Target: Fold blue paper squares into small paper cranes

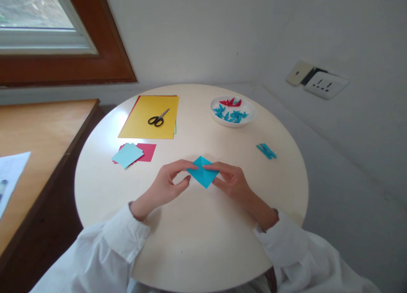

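Observation:
Between my two hands is a blue square of origami paper (204, 177), turned cornerwise, with crease lines meeting near its middle. My left hand (171, 179) holds its left corner, index finger laid over the top face and thumb near the lower left edge. On the other side, my right hand (232, 178) grips the right corner, its index fingertip pressing close to the centre and the thumb below. The paper is raised slightly above the round white table (197, 250).
A white dish (219, 122) holds blue and red folded paper cranes. Blue paper strips (266, 151) lie at the right. Black-handled scissors (156, 121) rest on yellow paper sheets (136, 127). Nearer are light blue squares (127, 155) over pink ones (149, 152). A wooden desk (47, 132) stands left.

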